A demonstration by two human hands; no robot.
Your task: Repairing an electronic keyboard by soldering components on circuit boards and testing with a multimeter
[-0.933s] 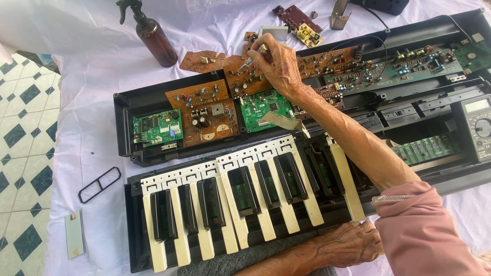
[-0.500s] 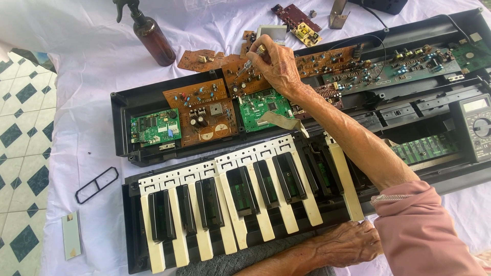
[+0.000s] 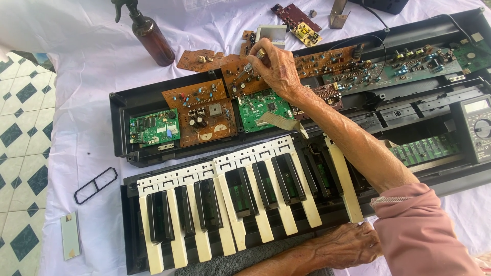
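On white cloth [image 3: 92, 71], tiled floor [image 3: 20, 138] alongside

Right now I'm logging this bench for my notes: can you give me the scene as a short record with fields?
Setting: white cloth on a table
Main item: opened electronic keyboard, several keys missing
Right hand: fingers pinch a small part over a brown circuit board
Left hand: rests at the keyboard's front edge
Nearby: brown spray bottle, multimeter, green boards
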